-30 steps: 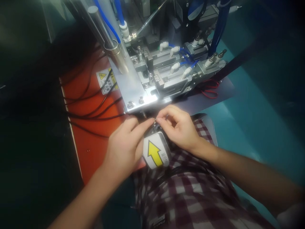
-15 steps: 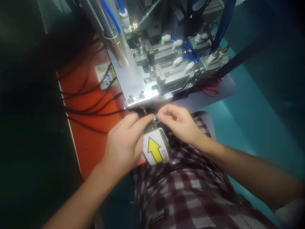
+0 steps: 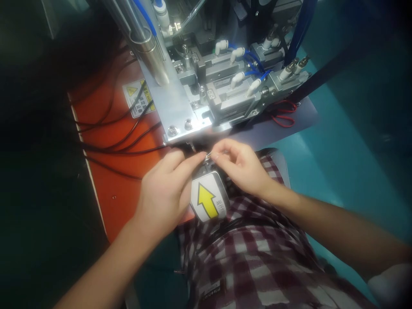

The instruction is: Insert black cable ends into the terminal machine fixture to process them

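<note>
My right hand (image 3: 240,165) is closed in a pinch on a small shiny metal piece (image 3: 208,156), too small to name. From the other side my left hand (image 3: 167,184) reaches in, its thumb tip right against the same piece; its curled fingers are partly hidden. Both hands meet just in front of the machine's metal plate (image 3: 180,111). Below the fingertips sits a rounded white cover (image 3: 207,197) with a yellow arrow on it. A dark fixture between cover and fingers is mostly hidden by my hands.
Pneumatic cylinders (image 3: 236,101) with white fittings and blue tubes stand behind the plate. Black cables (image 3: 122,150) cross the orange base (image 3: 106,180) on the left. A red wire loop (image 3: 285,120) hangs at the right. A thick steel post (image 3: 149,60) rises at upper left.
The view has shifted slightly, so the machine appears a little further left and up. Both hands keep nearly the same pose around the small metal piece.
</note>
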Demonstrator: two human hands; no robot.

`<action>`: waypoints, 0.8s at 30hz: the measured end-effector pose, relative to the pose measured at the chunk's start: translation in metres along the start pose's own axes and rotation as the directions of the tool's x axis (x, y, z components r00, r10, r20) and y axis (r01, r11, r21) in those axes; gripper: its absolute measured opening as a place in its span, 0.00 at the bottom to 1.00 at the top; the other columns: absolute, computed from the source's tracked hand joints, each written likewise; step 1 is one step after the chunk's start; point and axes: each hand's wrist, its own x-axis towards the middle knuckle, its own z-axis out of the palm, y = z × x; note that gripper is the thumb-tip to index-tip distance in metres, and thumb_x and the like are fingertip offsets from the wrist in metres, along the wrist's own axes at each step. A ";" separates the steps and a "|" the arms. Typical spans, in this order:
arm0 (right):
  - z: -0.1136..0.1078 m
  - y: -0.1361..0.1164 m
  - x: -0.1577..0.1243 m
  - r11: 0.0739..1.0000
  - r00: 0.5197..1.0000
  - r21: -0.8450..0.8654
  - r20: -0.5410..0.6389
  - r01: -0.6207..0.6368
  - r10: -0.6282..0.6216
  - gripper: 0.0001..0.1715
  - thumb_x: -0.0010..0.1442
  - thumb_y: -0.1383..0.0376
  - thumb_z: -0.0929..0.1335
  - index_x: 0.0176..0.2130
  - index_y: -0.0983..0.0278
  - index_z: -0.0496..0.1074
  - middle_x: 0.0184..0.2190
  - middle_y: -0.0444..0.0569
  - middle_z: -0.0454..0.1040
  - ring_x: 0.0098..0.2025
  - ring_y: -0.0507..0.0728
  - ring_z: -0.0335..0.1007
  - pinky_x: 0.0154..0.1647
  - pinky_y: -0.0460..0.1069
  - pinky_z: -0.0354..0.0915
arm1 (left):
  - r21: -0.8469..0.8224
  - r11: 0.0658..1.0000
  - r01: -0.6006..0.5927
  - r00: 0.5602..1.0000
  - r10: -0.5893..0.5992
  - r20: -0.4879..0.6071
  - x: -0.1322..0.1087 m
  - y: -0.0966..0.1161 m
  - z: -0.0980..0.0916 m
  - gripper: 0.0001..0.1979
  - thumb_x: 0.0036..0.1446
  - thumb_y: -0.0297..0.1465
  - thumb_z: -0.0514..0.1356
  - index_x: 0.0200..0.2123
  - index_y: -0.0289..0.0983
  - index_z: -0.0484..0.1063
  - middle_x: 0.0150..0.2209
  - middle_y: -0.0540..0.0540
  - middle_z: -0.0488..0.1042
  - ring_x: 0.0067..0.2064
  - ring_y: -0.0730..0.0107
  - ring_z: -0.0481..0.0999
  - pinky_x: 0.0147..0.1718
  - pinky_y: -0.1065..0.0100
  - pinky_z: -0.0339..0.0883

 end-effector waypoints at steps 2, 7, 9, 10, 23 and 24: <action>0.000 0.000 -0.001 0.999 1.000 -0.036 -0.009 0.021 -0.022 0.05 0.60 0.70 0.65 0.31 0.65 0.69 0.32 0.47 0.73 0.35 0.54 0.70 0.37 0.49 0.67 | -0.001 1.000 0.001 1.000 -0.001 0.004 0.000 0.000 0.000 0.17 0.62 0.25 0.51 0.51 0.38 0.73 0.33 0.48 0.67 0.33 0.73 0.68 0.29 0.72 0.63; 0.000 -0.004 -0.002 0.977 0.996 -0.199 -0.022 0.081 -0.087 0.06 0.59 0.72 0.64 0.31 0.64 0.69 0.30 0.46 0.72 0.32 0.53 0.68 0.33 0.48 0.63 | -0.009 1.000 -0.005 1.000 0.005 -0.001 0.000 -0.001 0.001 0.17 0.63 0.25 0.51 0.51 0.38 0.74 0.33 0.48 0.66 0.33 0.72 0.68 0.29 0.72 0.62; 0.000 -0.007 -0.002 0.959 0.995 -0.269 -0.025 0.088 -0.099 0.06 0.59 0.72 0.64 0.31 0.64 0.69 0.29 0.46 0.72 0.31 0.53 0.66 0.31 0.48 0.62 | -0.016 1.000 -0.002 1.000 0.002 -0.001 0.000 -0.001 0.001 0.17 0.62 0.25 0.52 0.50 0.36 0.74 0.33 0.48 0.66 0.33 0.72 0.68 0.29 0.71 0.62; 0.000 -0.009 -0.002 0.952 0.995 -0.295 -0.027 0.086 -0.098 0.06 0.59 0.72 0.64 0.31 0.65 0.69 0.29 0.46 0.71 0.30 0.53 0.66 0.30 0.48 0.61 | -0.019 1.000 -0.001 1.000 0.001 0.000 0.000 -0.001 0.000 0.16 0.63 0.25 0.52 0.50 0.36 0.74 0.33 0.48 0.66 0.33 0.72 0.68 0.29 0.71 0.62; -0.004 -0.016 0.003 0.960 1.000 -0.278 0.015 -0.020 0.025 0.08 0.57 0.72 0.65 0.28 0.64 0.69 0.26 0.44 0.73 0.27 0.52 0.66 0.27 0.47 0.59 | 0.098 0.992 -0.083 0.996 0.081 0.030 0.001 0.000 -0.001 0.17 0.63 0.27 0.50 0.49 0.35 0.74 0.33 0.46 0.67 0.31 0.70 0.69 0.26 0.71 0.62; -0.004 -0.016 0.003 0.961 0.999 -0.275 0.015 -0.028 0.033 0.08 0.57 0.72 0.65 0.28 0.64 0.69 0.26 0.44 0.73 0.27 0.52 0.66 0.27 0.47 0.59 | 0.101 0.991 -0.086 0.996 0.083 0.033 0.002 0.000 -0.002 0.17 0.63 0.27 0.50 0.49 0.35 0.74 0.33 0.46 0.67 0.31 0.70 0.69 0.26 0.71 0.62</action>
